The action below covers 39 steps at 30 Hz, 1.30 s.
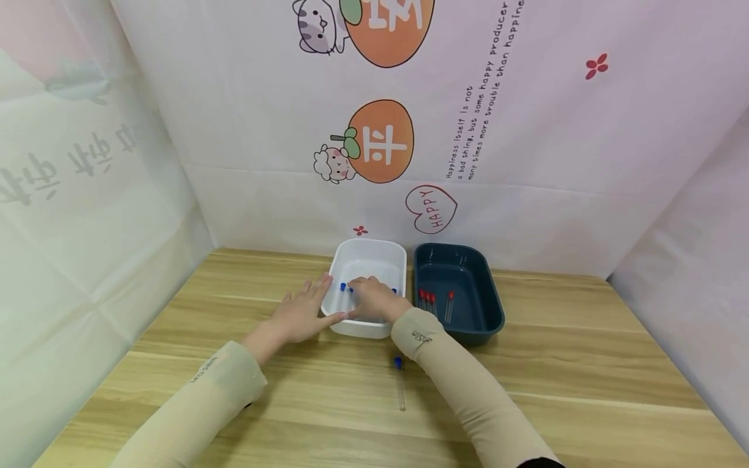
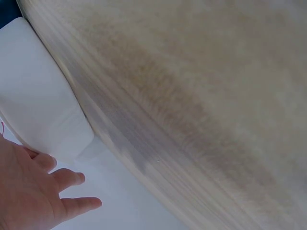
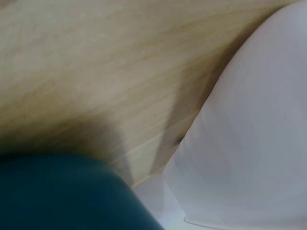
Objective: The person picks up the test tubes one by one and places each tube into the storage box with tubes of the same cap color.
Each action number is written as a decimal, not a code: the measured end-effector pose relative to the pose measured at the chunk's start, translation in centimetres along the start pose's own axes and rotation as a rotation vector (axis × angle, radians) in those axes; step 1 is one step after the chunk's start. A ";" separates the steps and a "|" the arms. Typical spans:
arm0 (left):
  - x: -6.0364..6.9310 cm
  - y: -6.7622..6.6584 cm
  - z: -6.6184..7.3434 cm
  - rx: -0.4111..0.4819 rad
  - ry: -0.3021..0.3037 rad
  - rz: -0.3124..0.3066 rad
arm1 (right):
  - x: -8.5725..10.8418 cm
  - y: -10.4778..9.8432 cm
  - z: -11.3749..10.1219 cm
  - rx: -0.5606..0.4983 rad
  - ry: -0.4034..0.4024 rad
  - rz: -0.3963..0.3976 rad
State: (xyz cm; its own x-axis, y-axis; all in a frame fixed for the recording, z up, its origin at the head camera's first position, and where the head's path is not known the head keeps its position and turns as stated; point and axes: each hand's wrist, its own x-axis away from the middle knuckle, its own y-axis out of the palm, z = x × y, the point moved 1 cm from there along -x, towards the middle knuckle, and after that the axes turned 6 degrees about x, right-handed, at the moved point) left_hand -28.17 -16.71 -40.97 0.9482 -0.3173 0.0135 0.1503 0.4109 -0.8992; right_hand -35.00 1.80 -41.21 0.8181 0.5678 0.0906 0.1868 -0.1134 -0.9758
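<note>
My left hand [image 1: 301, 312] rests against the left side of a white tray [image 1: 359, 330], its fingers spread. In the left wrist view, the fingers of that hand [image 2: 36, 187] reach along the tray's outer wall [image 2: 43, 86]. My right hand [image 1: 374, 299] is down inside the white tray, among small tubes with blue caps [image 1: 342, 286]. Its fingertips are partly hidden, so I cannot tell whether they pinch a tube. The right wrist view has no hand in it, only the white tray [image 3: 249, 120] and a dark blue tray [image 3: 62, 196].
To the right stands the dark blue tray [image 1: 476, 305], with several red-capped tubes [image 1: 450, 309] lying in it. One clear tube with a blue cap [image 1: 400, 383] lies on the wooden table [image 1: 316, 403] in front of the white tray. A printed cloth [image 1: 263, 130] hangs behind.
</note>
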 end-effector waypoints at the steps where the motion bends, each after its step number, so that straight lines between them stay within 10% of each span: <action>1: 0.0 0.0 0.0 -0.002 0.000 0.000 | 0.0 0.0 0.0 0.002 0.000 -0.001; 39: -0.1 0.3 -0.2 0.014 -0.011 0.011 | 0.5 -1.5 0.6 -0.028 0.023 -0.016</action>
State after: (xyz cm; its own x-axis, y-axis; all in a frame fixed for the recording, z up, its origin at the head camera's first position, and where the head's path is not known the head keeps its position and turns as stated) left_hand -28.30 -16.69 -41.30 0.9528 -0.3035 0.0082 0.1434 0.4260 -0.8933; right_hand -35.18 2.74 -39.77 0.8271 0.5509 0.1114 0.2151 -0.1271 -0.9683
